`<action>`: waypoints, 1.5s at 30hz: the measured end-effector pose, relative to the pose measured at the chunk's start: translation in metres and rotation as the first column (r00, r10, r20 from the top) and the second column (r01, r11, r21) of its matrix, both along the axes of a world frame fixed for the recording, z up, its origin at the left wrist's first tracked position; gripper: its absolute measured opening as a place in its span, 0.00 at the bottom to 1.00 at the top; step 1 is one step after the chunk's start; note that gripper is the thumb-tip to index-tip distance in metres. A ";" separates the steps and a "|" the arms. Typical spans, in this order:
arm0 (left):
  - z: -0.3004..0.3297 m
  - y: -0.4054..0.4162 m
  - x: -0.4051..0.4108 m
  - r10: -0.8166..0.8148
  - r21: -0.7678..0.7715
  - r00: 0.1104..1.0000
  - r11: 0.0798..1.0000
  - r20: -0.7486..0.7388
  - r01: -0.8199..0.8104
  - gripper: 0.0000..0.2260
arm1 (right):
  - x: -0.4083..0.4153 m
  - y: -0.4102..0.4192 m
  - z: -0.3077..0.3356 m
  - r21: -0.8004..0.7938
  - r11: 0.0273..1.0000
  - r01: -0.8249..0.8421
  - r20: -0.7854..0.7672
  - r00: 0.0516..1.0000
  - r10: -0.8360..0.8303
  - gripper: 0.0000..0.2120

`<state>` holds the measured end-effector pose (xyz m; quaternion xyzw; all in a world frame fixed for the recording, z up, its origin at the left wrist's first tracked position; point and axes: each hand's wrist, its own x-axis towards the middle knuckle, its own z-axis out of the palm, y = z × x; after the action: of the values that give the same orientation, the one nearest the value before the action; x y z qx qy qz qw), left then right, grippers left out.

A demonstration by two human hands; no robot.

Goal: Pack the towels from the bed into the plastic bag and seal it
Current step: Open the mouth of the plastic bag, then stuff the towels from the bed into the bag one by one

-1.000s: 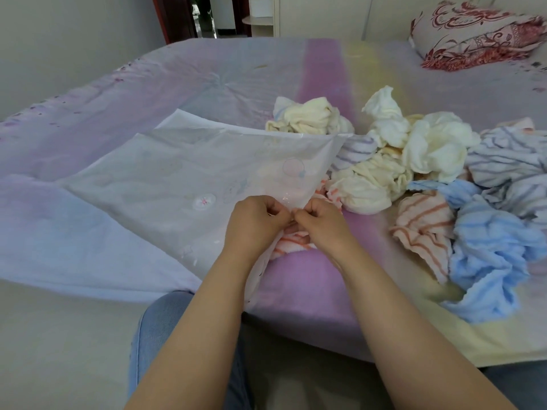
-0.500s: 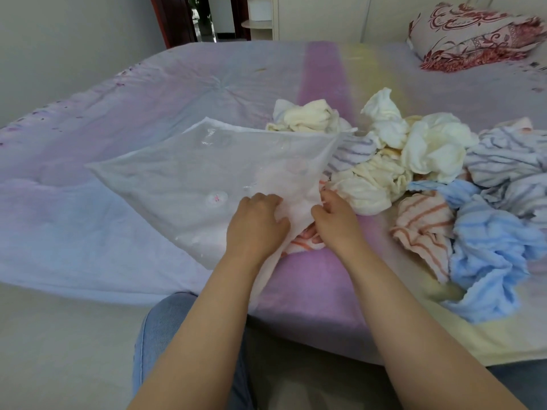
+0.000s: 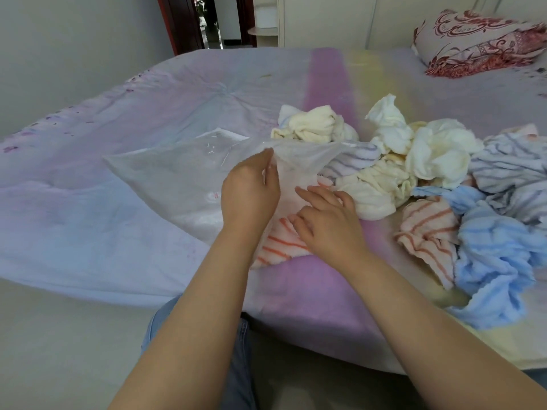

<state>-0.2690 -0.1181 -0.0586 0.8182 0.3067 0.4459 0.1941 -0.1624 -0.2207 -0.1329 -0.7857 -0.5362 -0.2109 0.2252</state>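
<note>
Two bare hands work at the mouth of a translucent white plastic bag (image 3: 183, 179) lying on the pastel-striped bed (image 3: 118, 232). Left hand (image 3: 250, 192) pinches the bag's upper edge, fingers clamped on the film and lifting it. Right hand (image 3: 328, 221) rests on an orange-and-white striped towel (image 3: 278, 247) at the opening, fingers loosely apart, gripping nothing that shows. That towel lies partly under the plastic; inside or beneath, cannot tell. At 3 o'clock of the hands sits the crumpled towel pile (image 3: 438, 184): cream, grey-striped, blue. At 1 o'clock, far off, a red-patterned pillow (image 3: 479, 39).
</note>
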 end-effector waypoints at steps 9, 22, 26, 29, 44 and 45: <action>0.068 0.066 -0.012 0.120 -0.178 0.917 0.982 0.380 -0.055 0.14 | 0.018 -0.003 0.018 -0.256 0.967 -0.024 -0.295 0.954 -0.054 0.31; 0.072 0.083 -0.029 0.102 -0.132 0.966 0.989 0.238 -0.072 0.13 | -0.021 0.041 0.046 -0.215 0.955 -0.206 -0.563 0.825 0.051 0.32; 0.057 0.090 -0.033 -0.014 -0.294 0.991 0.954 0.132 0.053 0.15 | -0.046 0.065 0.041 -0.241 0.893 -0.379 -0.644 0.751 0.145 0.20; 0.031 0.088 -0.043 -0.042 -0.269 0.997 0.963 -0.060 0.024 0.16 | -0.044 0.065 0.024 -0.212 0.877 -0.431 -0.622 0.752 0.218 0.12; -0.007 0.064 -0.045 0.006 -0.503 0.955 0.851 0.297 0.151 0.16 | -0.013 -0.004 -0.032 -0.153 0.987 -0.047 -0.505 0.862 -0.037 0.20; -0.006 0.062 -0.045 0.001 -0.506 0.953 0.848 0.304 0.161 0.17 | -0.012 -0.007 -0.026 -0.043 0.997 -0.058 -0.561 0.827 0.024 0.13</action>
<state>-0.3142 -0.0556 -0.0643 0.6711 0.3498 0.4526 0.4717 -0.1746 -0.2272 -0.1587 -0.8074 -0.4694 0.0492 0.3541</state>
